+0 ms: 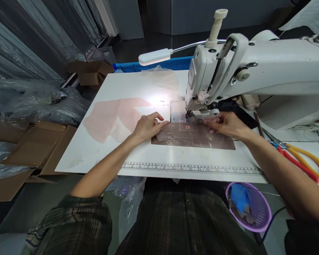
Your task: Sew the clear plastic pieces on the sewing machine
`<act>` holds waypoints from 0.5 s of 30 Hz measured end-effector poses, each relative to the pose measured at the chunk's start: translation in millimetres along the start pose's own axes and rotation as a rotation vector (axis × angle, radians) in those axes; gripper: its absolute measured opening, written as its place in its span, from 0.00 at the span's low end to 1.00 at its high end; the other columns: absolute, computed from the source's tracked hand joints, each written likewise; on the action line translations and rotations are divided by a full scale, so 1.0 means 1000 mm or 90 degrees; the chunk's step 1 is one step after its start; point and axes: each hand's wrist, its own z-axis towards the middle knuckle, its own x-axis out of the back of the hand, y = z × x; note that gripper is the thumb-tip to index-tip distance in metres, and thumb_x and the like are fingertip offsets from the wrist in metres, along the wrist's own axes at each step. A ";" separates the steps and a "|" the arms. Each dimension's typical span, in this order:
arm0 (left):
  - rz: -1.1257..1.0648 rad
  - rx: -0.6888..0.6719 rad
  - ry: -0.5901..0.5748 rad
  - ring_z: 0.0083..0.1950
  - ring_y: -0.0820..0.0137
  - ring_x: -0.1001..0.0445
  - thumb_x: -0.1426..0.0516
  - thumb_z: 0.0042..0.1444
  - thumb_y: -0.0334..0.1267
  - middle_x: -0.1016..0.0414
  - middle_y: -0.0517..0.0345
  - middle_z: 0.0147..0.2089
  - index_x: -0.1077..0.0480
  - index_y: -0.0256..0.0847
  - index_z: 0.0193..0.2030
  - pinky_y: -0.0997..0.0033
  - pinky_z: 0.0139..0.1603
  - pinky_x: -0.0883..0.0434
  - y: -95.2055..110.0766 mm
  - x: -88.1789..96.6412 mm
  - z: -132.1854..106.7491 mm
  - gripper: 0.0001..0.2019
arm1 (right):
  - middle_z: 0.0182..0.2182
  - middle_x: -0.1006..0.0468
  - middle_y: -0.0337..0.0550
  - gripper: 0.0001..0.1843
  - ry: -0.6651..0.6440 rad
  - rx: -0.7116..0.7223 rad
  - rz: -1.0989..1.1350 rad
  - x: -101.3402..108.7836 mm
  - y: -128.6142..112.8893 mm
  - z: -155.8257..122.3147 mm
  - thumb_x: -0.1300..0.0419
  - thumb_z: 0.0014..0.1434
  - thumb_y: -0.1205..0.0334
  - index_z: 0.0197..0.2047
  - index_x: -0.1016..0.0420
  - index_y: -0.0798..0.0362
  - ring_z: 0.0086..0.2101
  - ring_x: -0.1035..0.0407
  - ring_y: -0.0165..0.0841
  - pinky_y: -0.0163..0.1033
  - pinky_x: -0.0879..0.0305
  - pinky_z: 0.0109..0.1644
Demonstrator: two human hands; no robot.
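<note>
A thin brown see-through sheet (199,137), with a smaller see-through layer on it, lies on the sewing machine's table below the needle. My left hand (148,127) is at the sheet's upper left edge, thumb tip touching it and the bent index finger held apart. At the upper right edge, the fingers of my right hand (227,124) are pinched together on the sheet. Between my hands, the presser foot (188,114) stands at the sheet's far edge. Small pinkish-red outlined marks show near it. The fingertips of my right hand are partly hidden.
The white sewing machine (271,67) fills the right side, with a lamp (155,56) over the table. Orange-handled scissors (305,157) and a red-handled tool (297,164) lie right of my forearm. A printed ruler (180,168) follows the front edge. A purple basket (267,212) stands below.
</note>
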 end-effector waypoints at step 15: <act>-0.449 0.011 -0.267 0.28 0.68 0.23 0.48 0.59 0.71 0.21 0.49 0.34 0.28 0.37 0.51 0.73 0.22 0.30 0.019 0.001 -0.021 0.35 | 0.35 0.18 0.46 0.23 -0.208 0.019 0.264 -0.064 -0.073 -0.026 0.34 0.57 0.43 0.46 0.21 0.52 0.33 0.25 0.32 0.35 0.27 0.32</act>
